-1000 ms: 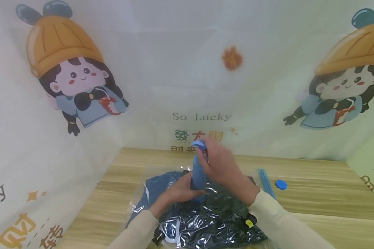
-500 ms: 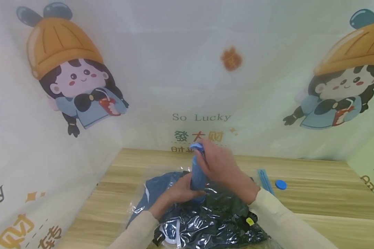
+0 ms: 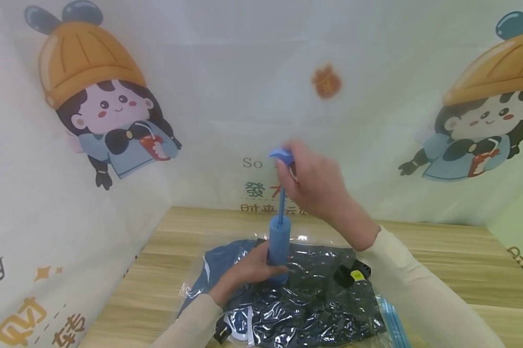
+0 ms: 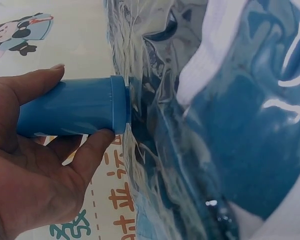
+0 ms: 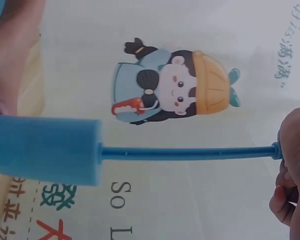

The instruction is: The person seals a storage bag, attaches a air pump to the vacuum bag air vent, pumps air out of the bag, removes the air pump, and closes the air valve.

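Note:
A blue hand pump (image 3: pixel 279 241) stands upright on a clear plastic bag (image 3: pixel 313 295) that holds dark and blue items. My left hand (image 3: pixel 254 265) grips the pump's barrel low down; in the left wrist view its base end (image 4: pixel 120 105) meets the bag's plastic. Above, my right hand (image 3: pixel 315 181) grips the pump's handle (image 3: pixel 282 155). The thin blue rod (image 5: pixel 190 153) is drawn far out of the barrel, as the right wrist view shows. Where the pump joins the bag is partly hidden by my left hand in the head view.
The bag lies on a wood-grain table (image 3: pixel 157 261). A blue strip, perhaps a zip edge (image 3: pixel 392 321), lies at its right, beside my right sleeve (image 3: pixel 422 285). A black piece with a yellow label (image 3: pixel 357 275) sits on the bag. A printed cloth (image 3: pixel 226 96) hangs behind.
My right hand first stayed low with the handle near the barrel, then rose, drawing the rod out. The left hand and barrel stayed put. My right sleeve now covers the blue disc's spot.

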Action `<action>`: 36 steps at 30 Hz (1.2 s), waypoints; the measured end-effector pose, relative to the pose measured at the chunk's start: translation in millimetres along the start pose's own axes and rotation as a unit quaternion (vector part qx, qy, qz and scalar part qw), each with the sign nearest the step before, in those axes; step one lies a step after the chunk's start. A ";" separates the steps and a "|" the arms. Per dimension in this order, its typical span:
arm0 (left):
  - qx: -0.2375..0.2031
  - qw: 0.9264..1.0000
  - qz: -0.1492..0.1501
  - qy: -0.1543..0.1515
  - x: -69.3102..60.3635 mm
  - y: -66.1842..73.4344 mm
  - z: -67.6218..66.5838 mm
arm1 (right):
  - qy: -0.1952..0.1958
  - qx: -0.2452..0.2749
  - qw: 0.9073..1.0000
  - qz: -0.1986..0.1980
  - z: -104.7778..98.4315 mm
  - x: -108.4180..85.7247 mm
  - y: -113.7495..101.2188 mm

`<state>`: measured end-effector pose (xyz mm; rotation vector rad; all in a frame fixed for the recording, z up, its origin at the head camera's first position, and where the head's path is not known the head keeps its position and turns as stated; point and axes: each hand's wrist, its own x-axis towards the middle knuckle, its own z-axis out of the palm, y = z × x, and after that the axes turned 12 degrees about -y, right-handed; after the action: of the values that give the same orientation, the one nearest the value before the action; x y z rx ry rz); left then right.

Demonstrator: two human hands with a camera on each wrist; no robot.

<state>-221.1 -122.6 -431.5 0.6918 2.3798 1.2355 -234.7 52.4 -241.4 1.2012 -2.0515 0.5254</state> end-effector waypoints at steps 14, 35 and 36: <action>0.025 1.000 -0.013 -0.003 -1.3 1.6 -1.4 | 0.024 0.041 0.998 0.047 21.7 -22.4 -3.8; 0.017 0.999 0.032 -0.011 2.0 -1.7 -1.5 | -0.058 0.034 0.994 0.084 73.3 -78.3 -10.2; 0.015 0.999 0.031 -0.010 1.9 -1.9 -1.0 | -0.060 0.027 0.995 0.079 71.9 -77.1 -10.0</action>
<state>-223.7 -123.1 -432.7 0.7891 2.3813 1.2130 -226.3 47.0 -346.8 1.1306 -2.2608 0.6002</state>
